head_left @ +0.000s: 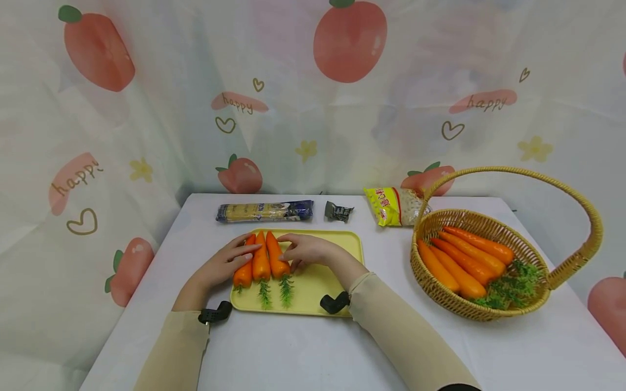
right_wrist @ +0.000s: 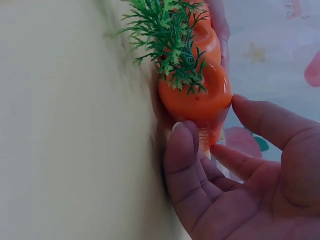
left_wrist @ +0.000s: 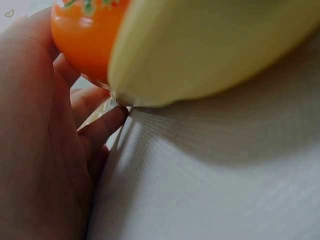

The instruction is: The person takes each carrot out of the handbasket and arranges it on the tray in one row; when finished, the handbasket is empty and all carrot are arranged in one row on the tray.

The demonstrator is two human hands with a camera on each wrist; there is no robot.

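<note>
Three glossy artificial carrots lie side by side on a yellow tray [head_left: 318, 293], tips away from me and green tops toward me. My left hand [head_left: 225, 264] rests against the left carrot [head_left: 243, 276], its fingers reaching over that carrot toward the middle carrot [head_left: 261, 263]. From the other side, my right hand [head_left: 308, 250] touches the right carrot [head_left: 279, 263]. In the right wrist view, the thumb and fingers meet the side of the right carrot [right_wrist: 195, 102] without closing round it. In the left wrist view, the left hand [left_wrist: 35, 125] lies beside an orange carrot [left_wrist: 87, 40] at the tray's edge.
A wicker basket [head_left: 425, 279] with a tall handle holds several carrots at the right. Behind the tray lie a long noodle pack [head_left: 264, 211], a small dark packet [head_left: 338, 212] and a yellow-and-clear bag [head_left: 391, 206]. A patterned cloth hangs behind the white table [head_left: 288, 353].
</note>
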